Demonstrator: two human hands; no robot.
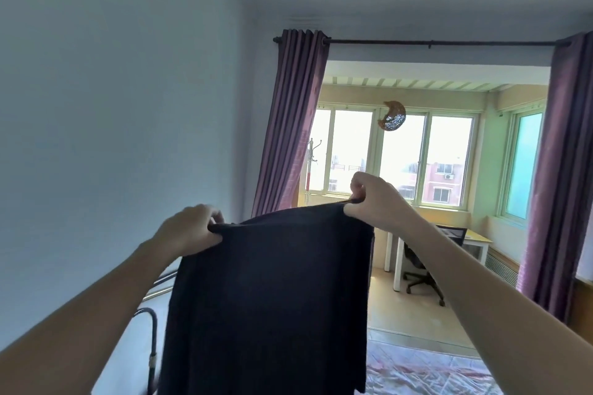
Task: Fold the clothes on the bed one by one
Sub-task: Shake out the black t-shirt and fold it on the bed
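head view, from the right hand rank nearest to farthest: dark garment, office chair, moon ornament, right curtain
1. The dark garment, pinched at its top edge by the right hand.
2. The office chair, below and beyond the hand, under the desk by the window.
3. The moon ornament, hanging above the hand, and the right curtain, far right: too close to call.

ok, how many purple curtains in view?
2. One curtain hangs at the left end of the rod, beside the window; the other curtain hangs at the right end, by the frame edge. None seem hidden.
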